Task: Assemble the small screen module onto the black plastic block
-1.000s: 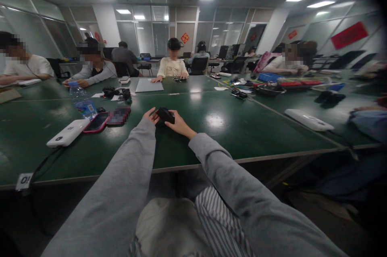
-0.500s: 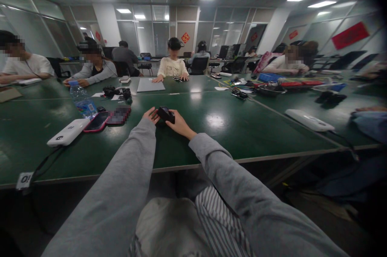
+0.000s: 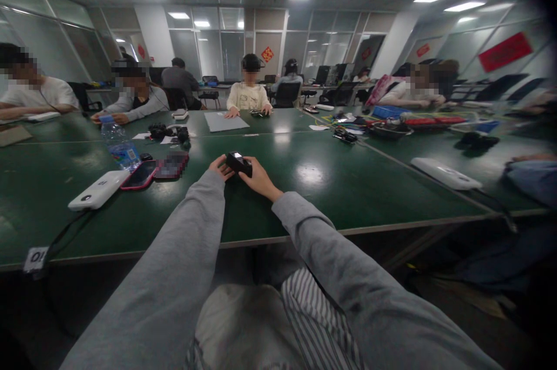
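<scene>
Both hands, left (image 3: 220, 168) and right (image 3: 260, 180), grasp a black device (image 3: 239, 163) just above the green table (image 3: 331, 184) (its make is too small to read). Left of them lie two phones (image 3: 143, 174), a power bank (image 3: 98, 190) and a bottle (image 3: 117, 144), well apart.

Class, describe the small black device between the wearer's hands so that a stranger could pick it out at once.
Start at the long green table and follow the two grey sleeves to where they meet. The left hand and right hand hold a small black device between them. Unlike the white power bank and red phone lying flat to the left, it is dark, chunky and gripped.
</scene>
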A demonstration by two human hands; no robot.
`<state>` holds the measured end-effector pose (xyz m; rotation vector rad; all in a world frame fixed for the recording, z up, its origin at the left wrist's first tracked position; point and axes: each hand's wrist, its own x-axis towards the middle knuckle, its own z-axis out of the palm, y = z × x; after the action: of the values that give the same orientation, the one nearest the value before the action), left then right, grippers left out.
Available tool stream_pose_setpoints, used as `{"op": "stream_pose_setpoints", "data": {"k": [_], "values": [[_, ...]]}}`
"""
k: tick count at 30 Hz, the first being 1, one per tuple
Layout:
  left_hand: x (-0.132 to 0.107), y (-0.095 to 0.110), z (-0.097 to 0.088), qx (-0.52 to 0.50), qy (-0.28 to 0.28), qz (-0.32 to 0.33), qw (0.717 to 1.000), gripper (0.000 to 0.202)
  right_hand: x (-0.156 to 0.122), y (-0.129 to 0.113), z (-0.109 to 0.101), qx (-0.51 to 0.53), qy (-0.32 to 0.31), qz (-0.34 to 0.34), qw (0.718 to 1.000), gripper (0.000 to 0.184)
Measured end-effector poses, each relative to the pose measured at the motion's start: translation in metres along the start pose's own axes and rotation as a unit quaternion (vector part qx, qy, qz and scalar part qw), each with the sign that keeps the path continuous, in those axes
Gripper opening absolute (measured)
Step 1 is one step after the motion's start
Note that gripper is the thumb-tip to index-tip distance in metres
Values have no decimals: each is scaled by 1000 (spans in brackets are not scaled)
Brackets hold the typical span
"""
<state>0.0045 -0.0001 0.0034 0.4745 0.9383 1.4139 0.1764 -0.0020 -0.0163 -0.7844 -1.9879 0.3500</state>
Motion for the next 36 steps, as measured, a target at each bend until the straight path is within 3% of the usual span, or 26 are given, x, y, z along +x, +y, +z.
{"op": "stream_pose_setpoints", "data": {"k": [11, 16, 20, 25, 29, 36], "values": [[8, -10, 3, 7, -62, -2, 998, 32, 4, -5, -3, 17, 59, -9, 998, 49], [12, -12, 0, 36, -40, -17, 998, 37, 3, -1, -1, 28, 9, 0, 1000, 46], [16, -14, -1, 45, -15, -9, 999, 38, 3, -5, 2, 68, 10, 10, 998, 46], [20, -16, 0, 51, 42, 14, 998, 41, 6, -4, 7, 175, 13, 112, 978, 45], [18, -17, -1, 34, 17, 22, 999, 35, 8, 2, 8, 238, 37, 160, 957, 44], [20, -18, -5, 29, -5, 32, 999, 30, 6, 1, 5, 182, 22, 132, 974, 46]]}}
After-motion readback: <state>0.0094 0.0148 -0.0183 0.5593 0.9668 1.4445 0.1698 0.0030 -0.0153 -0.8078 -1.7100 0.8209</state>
